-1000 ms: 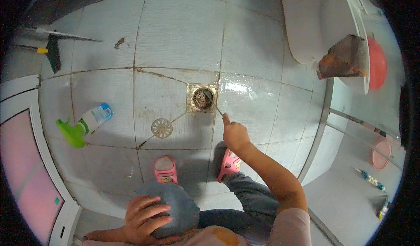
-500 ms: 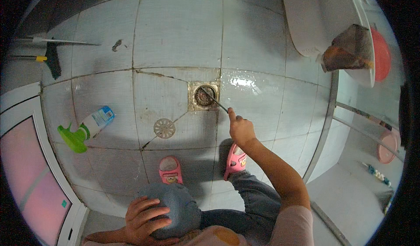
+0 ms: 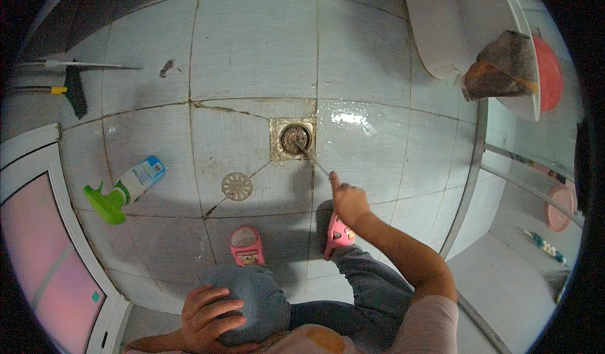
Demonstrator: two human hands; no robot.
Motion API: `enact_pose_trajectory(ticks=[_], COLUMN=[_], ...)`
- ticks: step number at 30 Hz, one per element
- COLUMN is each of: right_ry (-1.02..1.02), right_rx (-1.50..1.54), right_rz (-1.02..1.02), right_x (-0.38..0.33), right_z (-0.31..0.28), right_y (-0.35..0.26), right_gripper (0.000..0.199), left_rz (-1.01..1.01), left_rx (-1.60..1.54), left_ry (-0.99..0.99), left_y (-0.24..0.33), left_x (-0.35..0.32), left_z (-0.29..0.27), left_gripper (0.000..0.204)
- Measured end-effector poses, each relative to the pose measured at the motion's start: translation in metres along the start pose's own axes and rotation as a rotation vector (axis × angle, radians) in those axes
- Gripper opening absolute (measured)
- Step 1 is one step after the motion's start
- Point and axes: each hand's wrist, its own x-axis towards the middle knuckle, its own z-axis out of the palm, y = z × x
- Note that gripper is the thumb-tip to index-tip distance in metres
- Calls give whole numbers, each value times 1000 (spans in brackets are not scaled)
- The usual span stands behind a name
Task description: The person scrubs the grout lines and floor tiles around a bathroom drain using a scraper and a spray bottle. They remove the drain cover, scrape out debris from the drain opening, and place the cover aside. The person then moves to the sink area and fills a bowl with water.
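My right hand [image 3: 349,199] is closed around a thin, light-coloured stick-like tool [image 3: 321,164], index finger stretched along it. The tool's far end reaches into the round opening of a square metal floor drain [image 3: 274,153]; its exact tip is hard to make out. Down inside the drain is a dark, stained perforated surface [image 3: 291,137]. A round slotted drain cover [image 3: 237,186] lies on the tiles, nearer me and to the left. My left hand [image 3: 211,316] rests on my bent knee [image 3: 255,300], fingers spread and holding nothing.
To the left lies a spray bottle [image 3: 142,176] with a green head, near a white-framed door [image 3: 53,159]. A black squeegee head [image 3: 75,92] is farther back. My pink slippers [image 3: 246,244] flank the near floor. A white fixture [image 3: 441,14] stands at the far right.
My right hand has shifted slightly down toward me, drawing the tool's far end from the drain's upper middle to its lower right. The left hand stays on the knee.
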Motion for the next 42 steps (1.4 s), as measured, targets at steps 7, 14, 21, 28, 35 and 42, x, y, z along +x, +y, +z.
enact_pose_trajectory(ticks=[7,14,21,28,35,42], right_ry=[56,6,44,18,222,236], right_rx=[-22,-22,123,407,699,796], right_rz=[-4,-39,-42,147,228,262], right_x=[15,7,-7,-41,-64,-64], right_z=[-27,-36,-27,-41,-45,-39], right_y=[4,-8,20,52,66,70], right_gripper=[49,49,40,25,24,24], left_rz=[5,-29,-325,11,-36,-130], left_rx=[-10,-26,45,416,740,876], left_ry=[0,13,204,222,107,21], left_y=[1,9,-88,-150,-181,-197], left_x=[0,7,72,199,259,266], left_z=[2,-2,12,116,156,176], left_gripper=[49,45,16,14,16,17])
